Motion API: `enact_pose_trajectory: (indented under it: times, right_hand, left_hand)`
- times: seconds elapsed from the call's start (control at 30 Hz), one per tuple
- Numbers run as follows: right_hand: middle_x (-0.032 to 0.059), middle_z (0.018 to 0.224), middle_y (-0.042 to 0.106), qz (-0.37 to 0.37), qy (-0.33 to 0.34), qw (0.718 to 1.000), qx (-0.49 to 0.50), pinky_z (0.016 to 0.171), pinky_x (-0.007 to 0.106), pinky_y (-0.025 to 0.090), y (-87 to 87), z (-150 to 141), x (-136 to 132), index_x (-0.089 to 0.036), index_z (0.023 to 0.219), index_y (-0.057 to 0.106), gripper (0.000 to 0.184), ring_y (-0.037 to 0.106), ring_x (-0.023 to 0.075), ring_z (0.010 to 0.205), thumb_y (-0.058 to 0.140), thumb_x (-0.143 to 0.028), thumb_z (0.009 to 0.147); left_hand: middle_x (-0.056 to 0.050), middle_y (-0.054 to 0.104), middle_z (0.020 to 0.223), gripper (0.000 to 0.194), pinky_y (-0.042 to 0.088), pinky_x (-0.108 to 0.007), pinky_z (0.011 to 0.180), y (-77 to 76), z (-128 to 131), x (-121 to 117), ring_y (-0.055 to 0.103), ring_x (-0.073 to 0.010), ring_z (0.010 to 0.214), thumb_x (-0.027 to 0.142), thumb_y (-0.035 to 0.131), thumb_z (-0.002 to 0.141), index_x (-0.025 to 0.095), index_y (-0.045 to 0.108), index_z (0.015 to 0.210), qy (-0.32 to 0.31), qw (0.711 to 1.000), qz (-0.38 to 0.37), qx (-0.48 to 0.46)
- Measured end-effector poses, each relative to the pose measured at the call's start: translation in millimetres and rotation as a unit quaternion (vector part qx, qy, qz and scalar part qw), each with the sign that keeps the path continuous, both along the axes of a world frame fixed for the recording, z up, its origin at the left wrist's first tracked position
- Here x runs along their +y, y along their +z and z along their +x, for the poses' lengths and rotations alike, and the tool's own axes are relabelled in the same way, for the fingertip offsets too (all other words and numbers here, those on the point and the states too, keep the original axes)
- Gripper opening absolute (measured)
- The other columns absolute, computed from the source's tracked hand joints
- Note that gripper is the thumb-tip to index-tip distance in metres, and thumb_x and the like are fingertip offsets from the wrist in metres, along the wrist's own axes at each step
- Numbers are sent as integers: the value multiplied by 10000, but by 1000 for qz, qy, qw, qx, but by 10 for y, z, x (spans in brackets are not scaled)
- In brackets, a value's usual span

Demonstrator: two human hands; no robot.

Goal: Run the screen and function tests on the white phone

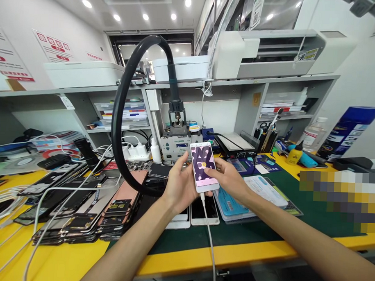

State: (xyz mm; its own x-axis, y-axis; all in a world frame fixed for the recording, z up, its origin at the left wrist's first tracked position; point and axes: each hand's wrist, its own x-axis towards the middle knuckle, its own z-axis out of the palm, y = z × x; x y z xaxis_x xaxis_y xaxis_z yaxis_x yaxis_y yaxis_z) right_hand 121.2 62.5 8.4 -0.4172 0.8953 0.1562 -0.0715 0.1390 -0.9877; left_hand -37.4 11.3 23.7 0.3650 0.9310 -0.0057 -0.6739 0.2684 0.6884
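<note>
A white smartphone [204, 167] with its screen lit stands tilted up over the green mat. My left hand [181, 183] is closed around it from the left and below, the palm partly behind it. From the right, my right hand [231, 179] reaches over the phone, a thumb on the lower part of the screen; its other fingers are partly hidden behind the phone. A white charging cable [207, 219] is plugged into the phone's bottom edge and runs down past the table's front. Just below, another phone [205, 213] with a dark screen lies on the mat.
Stacks of phone screens and frames [80, 218] cover the left side. A thick black hose [117, 121] arches up to a grey soldering station [176, 146]. Blue plastic cases [231, 203] lie on the right, with a yellow bottle [295, 153] and a blue spray can [349, 132] behind.
</note>
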Motion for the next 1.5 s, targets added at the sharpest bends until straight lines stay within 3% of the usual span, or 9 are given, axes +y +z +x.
enact_pose_trajectory:
  times: [0.17,0.63,0.9,1.13,1.33,1.5]
  right_hand:
    - [56,1001,727,-31,31,998,35,754,346,502,45,48,6,-199,1121,673,350,659,222,857,604,-375,827]
    - [48,1003,735,-36,1,999,15,725,315,484,17,4,8,-214,1133,659,402,659,202,834,778,-371,783]
    - [56,933,731,-73,51,995,55,687,302,452,72,78,39,-193,1063,683,330,626,191,778,554,-422,864]
    - [33,883,734,-81,40,995,52,673,285,428,12,76,120,-194,976,684,296,607,174,732,643,-462,857]
    - [60,954,751,-91,103,988,66,773,345,470,49,112,121,-211,1145,673,499,648,222,817,433,-604,950]
    - [78,1091,740,-97,130,984,77,805,363,489,63,125,146,-217,1215,650,478,664,240,911,406,-548,971]
  left_hand:
    - [-155,687,1074,610,571,-387,691,-3,-1,-4,685,-262,847,616,457,957,153,574,1337,3,1000,2,0]
    - [-146,685,1020,582,567,-384,687,-18,43,-13,682,-258,828,596,433,973,142,591,1302,-3,1000,-3,10]
    - [-160,682,1063,602,560,-387,696,-4,16,-22,681,-264,848,617,430,966,146,587,1305,-9,1000,-10,2]
    - [-164,680,1084,603,558,-391,701,-28,0,-3,684,-274,864,623,461,952,150,580,1307,-12,1000,-17,0]
    - [-166,683,1083,610,557,-401,700,-41,-7,18,687,-287,868,629,469,944,152,580,1306,-19,1000,-21,-12]
    - [-170,686,1082,627,552,-400,691,-51,-58,44,689,-292,868,655,475,928,149,598,1279,-20,999,-25,-21]
